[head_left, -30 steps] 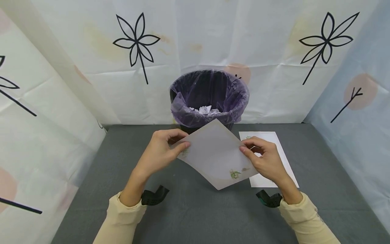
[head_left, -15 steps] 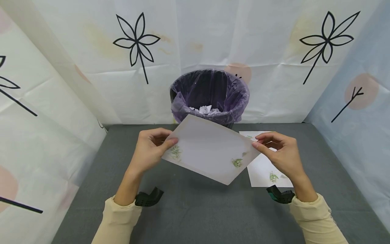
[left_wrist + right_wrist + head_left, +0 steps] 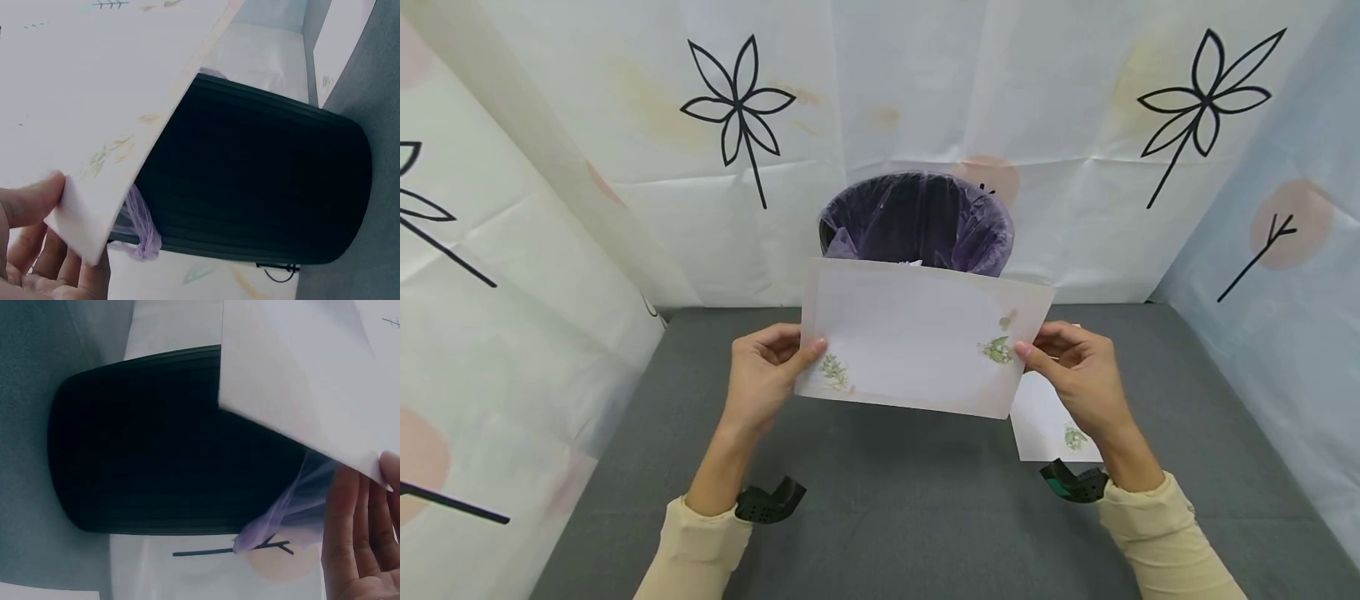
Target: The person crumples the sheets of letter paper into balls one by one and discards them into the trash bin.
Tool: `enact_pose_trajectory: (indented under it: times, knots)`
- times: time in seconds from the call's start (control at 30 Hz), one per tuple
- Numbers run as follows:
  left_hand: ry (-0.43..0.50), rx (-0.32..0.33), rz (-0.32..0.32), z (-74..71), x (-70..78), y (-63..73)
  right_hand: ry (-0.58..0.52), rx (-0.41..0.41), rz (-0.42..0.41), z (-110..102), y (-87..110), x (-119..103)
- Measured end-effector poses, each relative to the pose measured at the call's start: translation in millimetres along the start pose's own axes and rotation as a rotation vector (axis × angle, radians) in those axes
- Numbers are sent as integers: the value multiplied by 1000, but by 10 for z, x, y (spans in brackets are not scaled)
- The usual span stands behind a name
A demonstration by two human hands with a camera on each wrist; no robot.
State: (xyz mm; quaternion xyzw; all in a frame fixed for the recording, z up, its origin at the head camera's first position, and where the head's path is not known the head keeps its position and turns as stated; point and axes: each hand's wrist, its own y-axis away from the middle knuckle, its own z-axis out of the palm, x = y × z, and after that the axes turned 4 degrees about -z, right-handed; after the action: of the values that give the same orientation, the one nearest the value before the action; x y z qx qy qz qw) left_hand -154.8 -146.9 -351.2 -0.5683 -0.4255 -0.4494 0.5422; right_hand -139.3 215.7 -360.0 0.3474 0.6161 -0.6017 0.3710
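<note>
Standing behind a sheet (image 3: 917,337) pinched by left fingers (image 3: 94,281) and right fingers (image 3: 342,525), a purple-lined bin (image 3: 250,175) contains white scraps (image 3: 914,263)

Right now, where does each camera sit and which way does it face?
Head: on the head, facing forward and down at held sheet; left hand, right hand and sleeves show.
Left wrist: on that wrist, facing held sheet and bin; left hand shows.
Right wrist: on that wrist, facing them too; right hand shows.
The wrist views share the held sheet and bin.
</note>
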Motion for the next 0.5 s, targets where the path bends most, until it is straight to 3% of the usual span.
enact_pose_trajectory:
  times: [0.27, 0.5]
  knots:
    - [-50, -80, 46, -77, 4, 12, 29, 95, -58, 48, -91, 14]
    - [-94, -60, 59, -51, 8, 10, -78, 198, -106, 131, -136, -36]
